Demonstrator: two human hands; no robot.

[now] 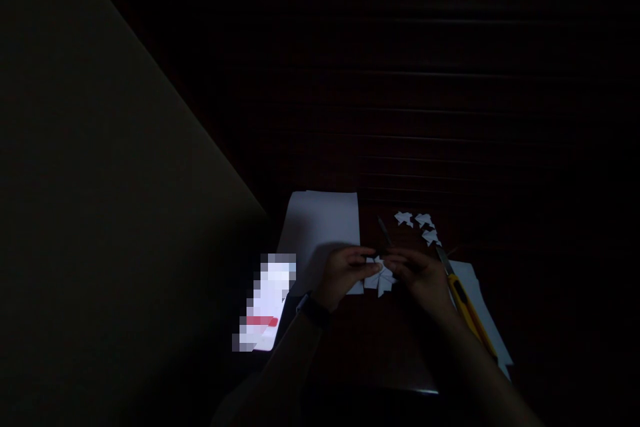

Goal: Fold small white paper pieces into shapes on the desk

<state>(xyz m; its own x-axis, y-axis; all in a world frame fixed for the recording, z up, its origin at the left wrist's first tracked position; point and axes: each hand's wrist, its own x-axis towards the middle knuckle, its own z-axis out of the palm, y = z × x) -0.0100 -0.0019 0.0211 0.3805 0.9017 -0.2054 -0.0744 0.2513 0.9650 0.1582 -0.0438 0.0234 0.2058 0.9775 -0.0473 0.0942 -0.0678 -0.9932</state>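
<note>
Between my hands is a small piece of folded white paper (pixel 381 281) with several pointed flaps, just above the dark table. My left hand (pixel 345 273) pinches its left side between thumb and fingers. On its right side, my right hand (pixel 420 275) has its fingers closed on the paper too; the fingertips are partly hidden in the dim light. Three small folded white paper figures (pixel 425 221) lie beyond my right hand. A thin pointed tool (pixel 385 230), its kind unclear, lies just past my fingertips.
White paper sheets (pixel 325 223) lie at the back left. A lit phone (pixel 265 310), partly pixelated, is left of my left wrist. Right of my right forearm, a yellow utility knife (pixel 467 307) rests on more white paper (pixel 487 313). A wall (pixel 100 180) rises on the left.
</note>
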